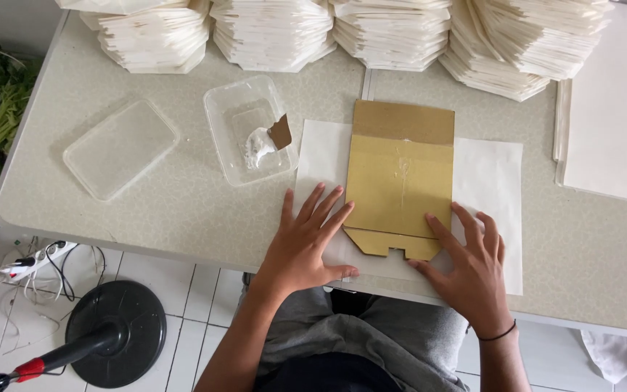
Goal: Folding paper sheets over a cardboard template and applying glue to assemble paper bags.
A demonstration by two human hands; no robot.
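I've got both hands flat, fingers spread: left hand (306, 243) and right hand (469, 272) hide the lower corners of the gold cardboard sheet (399, 185) on white paper (488, 181).

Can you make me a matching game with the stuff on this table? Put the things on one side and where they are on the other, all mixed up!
Things:
1. gold cardboard piece
2. clear lid
3. clear tub with white paste
4. stacks of folded white boxes

Places:
A. along the far edge of the table
B. lying on the white paper sheet, between the left hand and right hand
C. nearest the table's left end
D. between the lid and the paper sheet

Pairs: 1-B, 2-C, 3-D, 4-A
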